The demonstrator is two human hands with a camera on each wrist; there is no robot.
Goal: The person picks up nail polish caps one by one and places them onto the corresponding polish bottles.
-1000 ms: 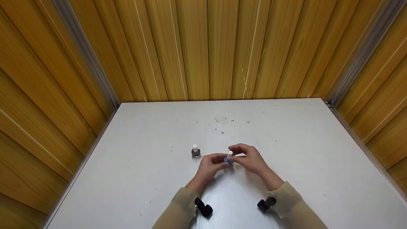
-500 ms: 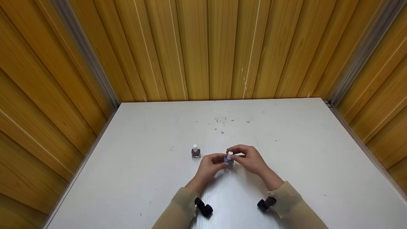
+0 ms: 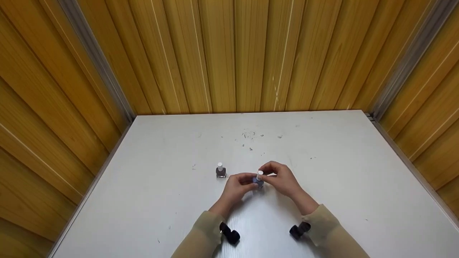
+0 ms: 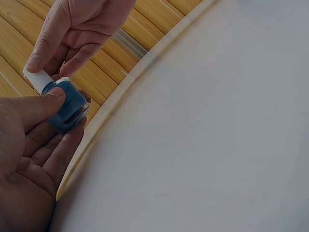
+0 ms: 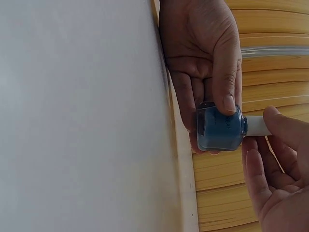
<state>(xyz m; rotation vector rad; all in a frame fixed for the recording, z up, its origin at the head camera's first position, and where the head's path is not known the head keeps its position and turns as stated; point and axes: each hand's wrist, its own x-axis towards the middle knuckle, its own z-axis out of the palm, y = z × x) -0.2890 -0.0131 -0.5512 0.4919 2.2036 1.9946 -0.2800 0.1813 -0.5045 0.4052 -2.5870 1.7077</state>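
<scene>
A blue nail polish bottle [image 5: 219, 129] with a white cap [image 5: 257, 125] is held between both hands. My left hand [image 3: 236, 186] grips its glass body, thumb on the front face and fingers behind. The cap is pinched between the thumb and fingers of my right hand [image 3: 282, 181]. In the left wrist view the cap sits on the bottle's neck [image 4: 48, 88]. A second nail polish bottle [image 3: 221, 172], dark brown with a white cap, stands upright on the table to the left of the hands.
The white table [image 3: 172, 143] carries small dark marks and scuffs toward its back. Wood-patterned panels [image 3: 222, 57] rise behind it and on both sides, with grey metal posts [image 3: 104, 68] at the corners.
The right hand's fingers shift slightly around the cap, drawing in and then extending outward again. The left hand and the brown bottle keep their places.
</scene>
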